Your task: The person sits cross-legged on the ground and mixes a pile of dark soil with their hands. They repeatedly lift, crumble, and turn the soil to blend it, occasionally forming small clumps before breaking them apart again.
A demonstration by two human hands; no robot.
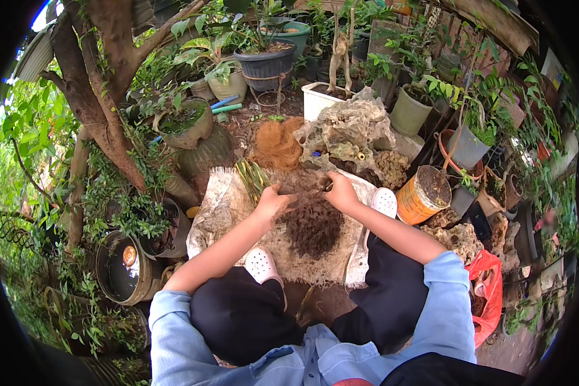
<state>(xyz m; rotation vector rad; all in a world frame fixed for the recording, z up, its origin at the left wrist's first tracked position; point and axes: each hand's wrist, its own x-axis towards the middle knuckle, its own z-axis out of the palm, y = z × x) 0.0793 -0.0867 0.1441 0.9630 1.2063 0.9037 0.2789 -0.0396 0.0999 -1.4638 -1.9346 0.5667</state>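
A mound of dark, crumbly soil (314, 229) lies on a worn woven sack (227, 227) spread on the ground between my feet. At the mound's far left edge is my left hand (273, 202), its fingers turned inward and soiled. Across from it, my right hand (341, 192) reaches in at the far right edge with fingers bent. Brown, blurred soil fills the space between both hands, so whether either one grips a clump is unclear. Variegated yellow-green leaves (252, 178) lie on the sack just beyond my left hand.
A bundle of brown fibre (277, 143) sits beyond the sack, beside a large pitted rock (350, 128). An orange soil-filled bucket (423, 195) leans at right, near a red plastic bag (485, 296). At left stand a water-filled tub (120, 270) and a tree trunk (108, 116).
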